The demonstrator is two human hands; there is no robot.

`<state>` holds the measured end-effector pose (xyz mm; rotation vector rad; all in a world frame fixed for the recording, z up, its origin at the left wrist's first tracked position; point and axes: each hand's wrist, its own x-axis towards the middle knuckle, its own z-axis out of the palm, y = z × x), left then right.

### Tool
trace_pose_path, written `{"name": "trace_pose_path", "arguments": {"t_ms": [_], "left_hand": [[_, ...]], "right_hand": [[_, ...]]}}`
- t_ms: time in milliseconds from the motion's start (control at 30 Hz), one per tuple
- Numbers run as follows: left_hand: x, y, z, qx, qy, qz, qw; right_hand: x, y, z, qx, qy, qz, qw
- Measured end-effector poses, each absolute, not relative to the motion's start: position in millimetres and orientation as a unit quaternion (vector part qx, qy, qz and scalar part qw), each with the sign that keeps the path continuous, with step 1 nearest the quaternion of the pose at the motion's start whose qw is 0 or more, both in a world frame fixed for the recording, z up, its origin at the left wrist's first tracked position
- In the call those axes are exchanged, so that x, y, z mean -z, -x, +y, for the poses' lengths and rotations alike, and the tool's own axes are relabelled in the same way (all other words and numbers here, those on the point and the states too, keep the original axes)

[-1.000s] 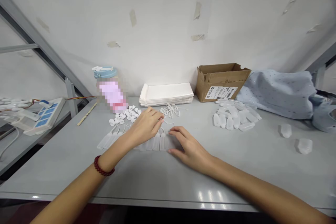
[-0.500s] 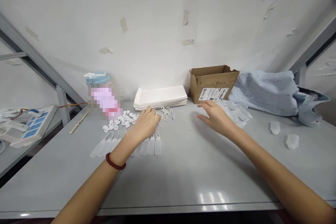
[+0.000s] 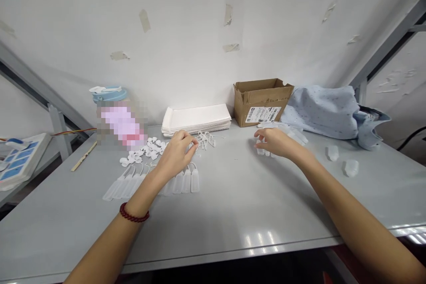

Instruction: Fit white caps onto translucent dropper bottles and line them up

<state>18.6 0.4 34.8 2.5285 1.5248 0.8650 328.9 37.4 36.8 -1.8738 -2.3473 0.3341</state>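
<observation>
My left hand (image 3: 176, 153) is curled into a pinch at the near edge of a small heap of white string loops (image 3: 205, 139). In front of it lies a row of small clear bottles with loops attached (image 3: 186, 182). My right hand (image 3: 274, 142) reaches to the right, with its fingers bent down and closed over a small clear bottle at the near edge of a pile of clear bottles (image 3: 294, 134). A scatter of white caps (image 3: 146, 150) lies just left of my left hand.
On the grey table (image 3: 233, 213), a stack of white sheets (image 3: 196, 119), an open cardboard box (image 3: 261, 100) and a pale blue cloth (image 3: 326, 111) line the wall. Two loose bottles (image 3: 342, 160) lie right. A blurred pink bottle (image 3: 116, 117), a stick (image 3: 84, 156) and a power strip (image 3: 16, 164) lie left.
My right hand left the bottle row, swung right to the bottle pile and closed there. My left hand stayed at the loops. The view shifted right.
</observation>
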Motion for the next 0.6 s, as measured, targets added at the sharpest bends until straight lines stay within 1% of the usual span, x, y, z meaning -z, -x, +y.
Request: {"name": "trace_pose_path", "arguments": {"t_ms": [233, 400, 467, 600], "left_hand": [[-34, -34, -10, -0.346, -0.799, 0.484, 0.088], [-38, -45, -19, -0.358, -0.760, 0.506, 0.196], [-41, -49, -22, -0.367, -0.734, 0.512, 0.253], [-45, -56, -26, -0.415, -0.668, 0.492, 0.372]], "right_hand": [[-34, -323, 33, -0.141, 0.615, -0.774, 0.057], [-38, -314, 26, -0.119, 0.617, -0.775, 0.076], [-40, -307, 22, -0.123, 0.602, -0.781, 0.111], [-39, -286, 8, -0.212, 0.503, -0.793, 0.271]]}}
